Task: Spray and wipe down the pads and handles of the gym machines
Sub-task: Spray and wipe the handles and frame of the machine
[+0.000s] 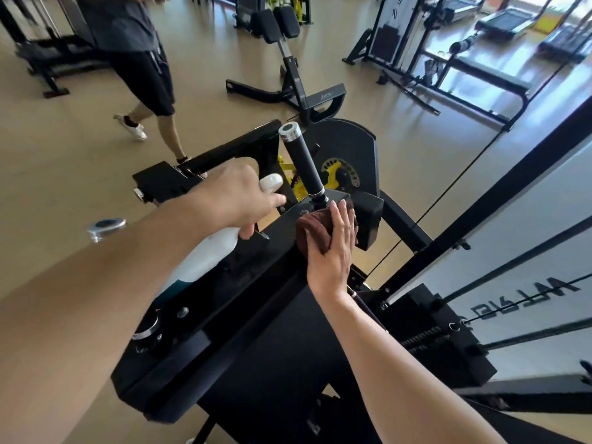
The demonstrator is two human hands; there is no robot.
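My left forearm fills the lower left and covers much of the white plastic spray bottle with a teal band near its base [205, 261]; its base end is tucked under my arm and hard to make out. My left hand [235, 193] grips the bottle's neck, fingers curled round it, the index finger stretched forward under the white rounded spray head [271, 182]. The bottle's long axis runs from lower left up to upper right, its nozzle aimed toward the black cylindrical handle with a silver end cap [301, 161]. That handle stands tilted, cap end up and leaning left, its foot set into the black metal arm of the machine [275, 238]. My right hand [333, 248] lies flat, fingers straight and together, pressing a bunched brown cloth [312, 230] against the arm just below the handle's foot — my palm covers most of the cloth. Beyond, a person in dark shorts [144, 72] is cut off at the top edge.
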